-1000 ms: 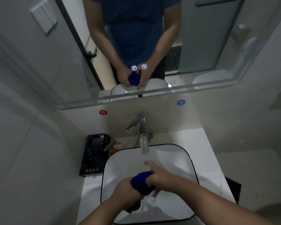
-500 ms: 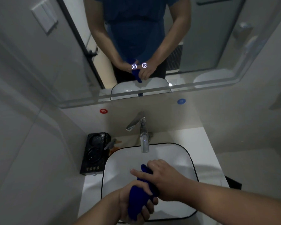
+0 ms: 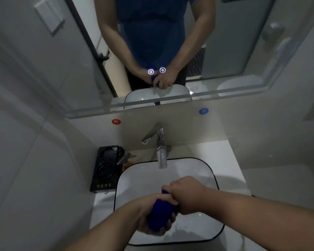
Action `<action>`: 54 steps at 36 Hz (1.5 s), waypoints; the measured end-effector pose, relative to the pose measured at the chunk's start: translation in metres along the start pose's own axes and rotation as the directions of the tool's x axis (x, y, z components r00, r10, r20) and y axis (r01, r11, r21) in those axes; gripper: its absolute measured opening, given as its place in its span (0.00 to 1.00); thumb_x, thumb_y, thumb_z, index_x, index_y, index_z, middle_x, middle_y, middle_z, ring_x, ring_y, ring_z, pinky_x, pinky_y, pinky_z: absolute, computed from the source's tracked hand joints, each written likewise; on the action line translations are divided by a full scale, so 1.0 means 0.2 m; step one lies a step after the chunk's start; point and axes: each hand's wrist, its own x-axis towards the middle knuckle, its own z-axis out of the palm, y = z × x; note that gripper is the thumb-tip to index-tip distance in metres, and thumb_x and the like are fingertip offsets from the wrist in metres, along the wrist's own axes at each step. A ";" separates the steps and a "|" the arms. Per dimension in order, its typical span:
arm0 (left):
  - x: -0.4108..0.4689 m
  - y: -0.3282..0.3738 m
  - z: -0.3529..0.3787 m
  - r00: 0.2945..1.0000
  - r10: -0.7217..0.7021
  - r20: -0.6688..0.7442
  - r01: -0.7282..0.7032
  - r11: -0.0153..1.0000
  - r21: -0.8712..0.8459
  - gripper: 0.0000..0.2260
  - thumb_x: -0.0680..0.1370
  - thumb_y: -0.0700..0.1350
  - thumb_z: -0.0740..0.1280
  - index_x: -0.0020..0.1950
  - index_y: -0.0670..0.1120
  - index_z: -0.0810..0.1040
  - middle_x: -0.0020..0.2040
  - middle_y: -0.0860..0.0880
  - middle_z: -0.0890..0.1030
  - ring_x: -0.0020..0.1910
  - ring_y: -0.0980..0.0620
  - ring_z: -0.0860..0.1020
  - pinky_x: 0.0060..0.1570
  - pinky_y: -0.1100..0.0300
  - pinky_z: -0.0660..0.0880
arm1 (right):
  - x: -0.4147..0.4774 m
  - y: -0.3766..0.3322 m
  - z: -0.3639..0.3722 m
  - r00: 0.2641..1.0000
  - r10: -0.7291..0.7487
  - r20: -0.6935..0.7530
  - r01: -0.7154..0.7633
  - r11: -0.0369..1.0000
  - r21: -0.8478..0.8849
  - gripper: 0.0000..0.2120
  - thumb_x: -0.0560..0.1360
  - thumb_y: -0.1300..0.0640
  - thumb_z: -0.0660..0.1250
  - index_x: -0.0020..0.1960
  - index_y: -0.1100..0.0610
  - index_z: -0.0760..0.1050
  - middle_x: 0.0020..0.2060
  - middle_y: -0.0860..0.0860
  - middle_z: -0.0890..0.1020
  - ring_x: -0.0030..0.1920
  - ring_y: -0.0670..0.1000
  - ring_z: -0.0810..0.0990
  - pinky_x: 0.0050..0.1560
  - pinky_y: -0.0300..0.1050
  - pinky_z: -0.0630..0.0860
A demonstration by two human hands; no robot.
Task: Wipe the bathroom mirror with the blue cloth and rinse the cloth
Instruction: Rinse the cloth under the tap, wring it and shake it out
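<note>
- A person stands at a bathroom washbasin, both forearms reaching forward and down, hands meeting over the near half of the bowl
- The left hand (image 3: pixel 143 213) is curled from below around the lower end of a rolled blue cloth (image 3: pixel 160 212), fingertips showing under it
- The right hand (image 3: pixel 187 194) is closed in a fist around the upper end of the cloth, touching the left hand; a small tip of blue shows beyond its knuckles
- The cloth is bunched into a thick roll, tilted, held above the bowl and not touching it
- The basin (image 3: pixel 143 180) beneath the hands is white and squarish with a thin black rim; bare bowl shows ahead of the hands and to either side, with the near rim just below the left hand
- The faucet (image 3: pixel 160 153) stands straight ahead of the hands, its spout ending over the far edge of the bowl, well apart from the knuckles
- Ahead and to the left of the left hand, a black tray (image 3: pixel 105 167) with two round wells sits just beside the basin rim, close against the left wall (image 3: pixel 25 160)
- To the right of the right hand, a pale strip of countertop (image 3: pixel 225 160) runs alongside the basin to its outer edge
- Above the faucet, a red sticker (image 3: pixel 116 121) and a blue sticker (image 3: pixel 203 111) sit on the backsplash
- The mirror (image 3: pixel 225 42) hangs beyond, its lower edge above the stickers; it reflects both arms gripping the cloth, with two lit round icons (image 3: pixel 150 71) glowing on the glass
</note>
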 end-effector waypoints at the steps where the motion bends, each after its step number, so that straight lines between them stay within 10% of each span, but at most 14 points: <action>1: -0.01 0.02 0.01 0.997 0.021 -0.072 -0.017 0.999 0.051 0.20 0.69 0.51 0.81 0.55 0.44 0.81 0.47 0.48 0.83 0.39 0.51 0.81 0.41 0.61 0.75 | 0.01 0.00 -0.01 1.000 0.027 0.016 -0.026 1.000 -0.011 0.23 0.73 0.47 0.74 0.64 0.46 0.71 0.49 0.51 0.83 0.47 0.59 0.85 0.41 0.48 0.74; 10: -0.05 0.12 0.00 0.933 0.170 -0.318 0.019 0.857 0.514 0.29 0.71 0.55 0.82 0.68 0.47 0.78 0.62 0.45 0.85 0.60 0.46 0.85 0.63 0.48 0.83 | 0.06 -0.03 -0.08 0.997 0.017 0.075 -0.010 0.996 -0.087 0.17 0.76 0.47 0.72 0.62 0.49 0.73 0.39 0.47 0.74 0.39 0.56 0.78 0.41 0.48 0.74; 18: -0.11 0.10 -0.05 0.987 0.085 -0.138 -0.057 0.979 0.196 0.43 0.67 0.53 0.87 0.76 0.44 0.71 0.65 0.42 0.80 0.54 0.43 0.84 0.60 0.39 0.82 | 0.09 -0.02 -0.13 0.997 0.034 0.072 -0.025 0.992 -0.126 0.17 0.77 0.48 0.71 0.64 0.50 0.74 0.41 0.48 0.76 0.40 0.54 0.75 0.42 0.48 0.73; 23: -0.08 0.09 -0.01 0.981 0.011 -0.193 0.079 0.886 0.456 0.31 0.74 0.51 0.82 0.72 0.47 0.72 0.63 0.45 0.82 0.56 0.45 0.83 0.63 0.49 0.81 | 0.11 -0.05 -0.08 0.986 0.000 0.164 0.022 0.991 -0.134 0.19 0.74 0.49 0.75 0.62 0.48 0.76 0.39 0.47 0.75 0.38 0.54 0.76 0.42 0.49 0.77; 30: 0.08 0.08 0.07 0.784 0.259 -0.564 0.350 0.566 0.746 0.26 0.80 0.52 0.75 0.74 0.46 0.73 0.58 0.44 0.77 0.51 0.44 0.82 0.57 0.53 0.83 | 0.18 -0.08 0.01 0.922 0.112 0.369 -0.086 0.992 -0.088 0.12 0.73 0.54 0.74 0.55 0.49 0.77 0.44 0.49 0.82 0.44 0.55 0.82 0.49 0.52 0.83; 34: 0.25 0.06 0.06 0.640 0.519 -0.566 0.419 0.382 0.824 0.31 0.78 0.49 0.75 0.78 0.47 0.67 0.67 0.43 0.77 0.65 0.43 0.81 0.62 0.50 0.79 | 0.23 -0.07 0.08 0.891 0.214 0.401 -0.217 0.975 -0.037 0.08 0.74 0.52 0.71 0.52 0.51 0.79 0.44 0.50 0.83 0.45 0.56 0.84 0.51 0.52 0.83; 43: 0.34 -0.13 -0.04 0.398 0.891 -0.218 0.336 0.080 0.939 0.24 0.77 0.50 0.68 0.71 0.55 0.65 0.54 0.49 0.81 0.51 0.44 0.81 0.49 0.50 0.77 | 0.20 -0.04 0.17 0.841 0.224 0.492 -0.393 0.878 0.273 0.05 0.73 0.54 0.71 0.42 0.49 0.75 0.42 0.51 0.79 0.42 0.53 0.79 0.48 0.49 0.79; 49: 0.30 -0.09 -0.07 0.497 0.809 -0.313 0.142 0.279 0.950 0.22 0.74 0.48 0.70 0.66 0.57 0.69 0.53 0.53 0.83 0.50 0.50 0.83 0.49 0.54 0.80 | 0.15 0.00 0.23 0.878 0.253 0.406 -0.424 0.805 0.414 0.19 0.72 0.54 0.75 0.61 0.51 0.75 0.54 0.52 0.81 0.49 0.54 0.83 0.52 0.51 0.83; 54: 0.13 -0.02 -0.10 0.685 0.575 -0.449 -0.230 0.754 0.615 0.18 0.72 0.46 0.78 0.59 0.50 0.77 0.49 0.49 0.85 0.45 0.50 0.83 0.50 0.50 0.84 | 0.02 0.03 0.23 0.909 0.403 -0.102 -0.207 0.652 0.730 0.40 0.71 0.52 0.76 0.78 0.50 0.62 0.67 0.46 0.68 0.62 0.47 0.78 0.64 0.46 0.79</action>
